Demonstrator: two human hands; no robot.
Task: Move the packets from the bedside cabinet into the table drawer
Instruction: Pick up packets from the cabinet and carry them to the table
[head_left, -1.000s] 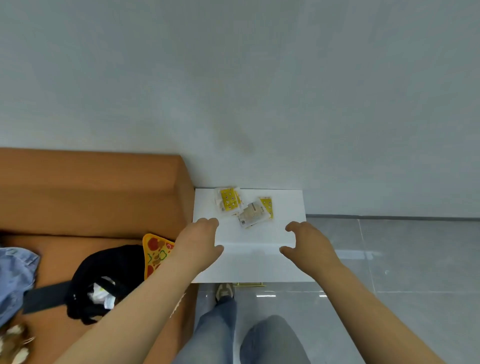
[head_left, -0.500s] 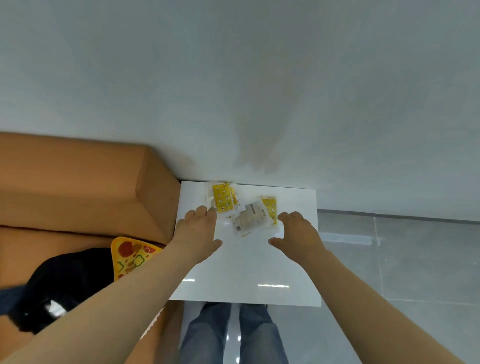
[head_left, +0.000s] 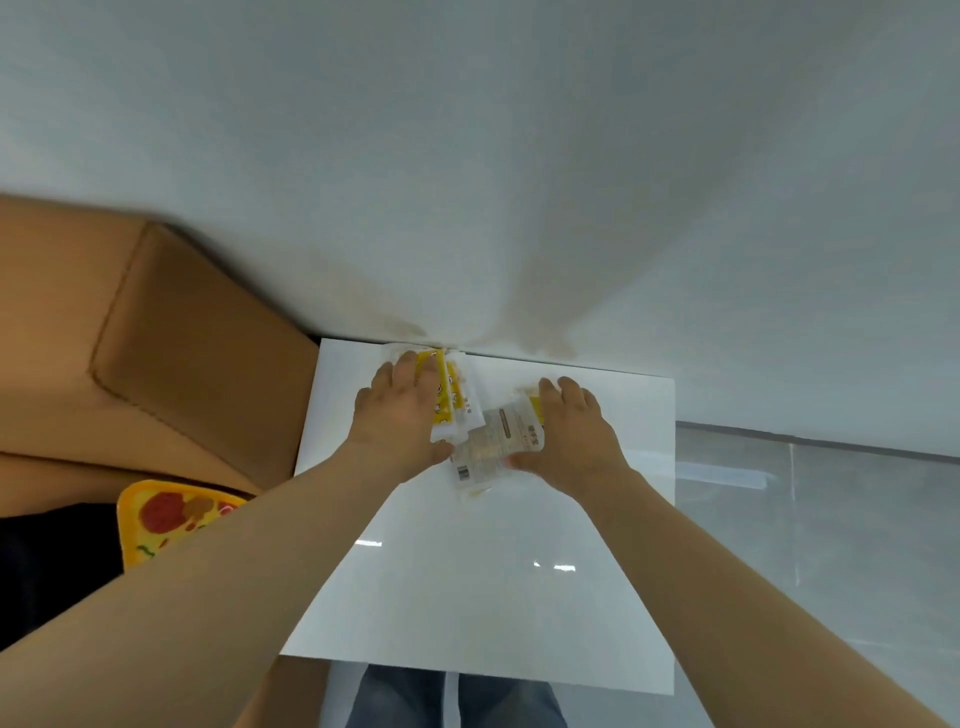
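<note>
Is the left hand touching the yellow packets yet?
Touching. In the head view the left hand lies with its fingers on top of the yellow packets on the cabinet.

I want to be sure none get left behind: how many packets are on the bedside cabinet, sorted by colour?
Yellow packets: 3 (two overlapping under the left hand, one under the right hand)
Pale clear packet: 1
Total: 4 showing; the hands may cover more.
</note>
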